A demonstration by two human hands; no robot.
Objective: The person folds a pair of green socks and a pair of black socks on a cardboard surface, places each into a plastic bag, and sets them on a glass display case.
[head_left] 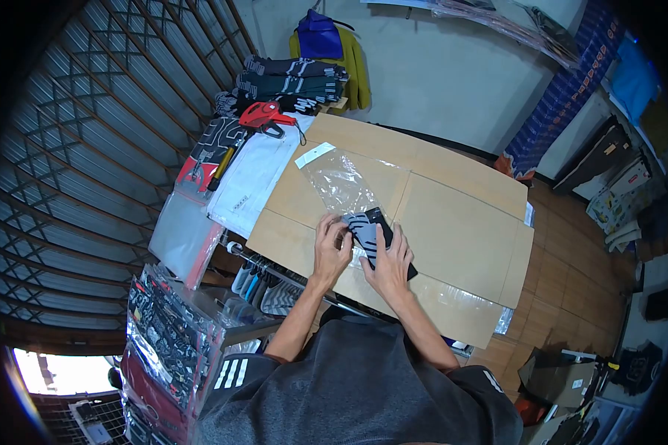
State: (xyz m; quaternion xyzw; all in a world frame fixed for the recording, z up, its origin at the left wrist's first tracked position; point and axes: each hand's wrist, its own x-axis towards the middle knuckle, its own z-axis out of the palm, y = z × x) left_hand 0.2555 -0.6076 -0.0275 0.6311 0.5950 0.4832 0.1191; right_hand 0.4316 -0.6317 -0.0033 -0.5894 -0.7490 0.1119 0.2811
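A small grey and black striped piece of fabric (363,229) lies folded on the cardboard sheet (453,215), between my two hands. My left hand (332,248) curls its fingers and thumb onto the fabric's left edge. From the other side, my right hand (388,263) grips the fabric, thumb on top and fingers along its right side. A long black flat item (379,219) runs beneath my right hand, its lower end showing past the wrist. Just beyond the hands lies a clear plastic bag (338,182) with a white header strip.
A red tag gun-like tool (263,115) and a yellow-black cutter (223,169) rest on white plastic packaging (252,182) at left. Folded clothes (293,78) are stacked behind them. Bagged garments (163,334) stand at lower left, near hanging clothes (280,297).
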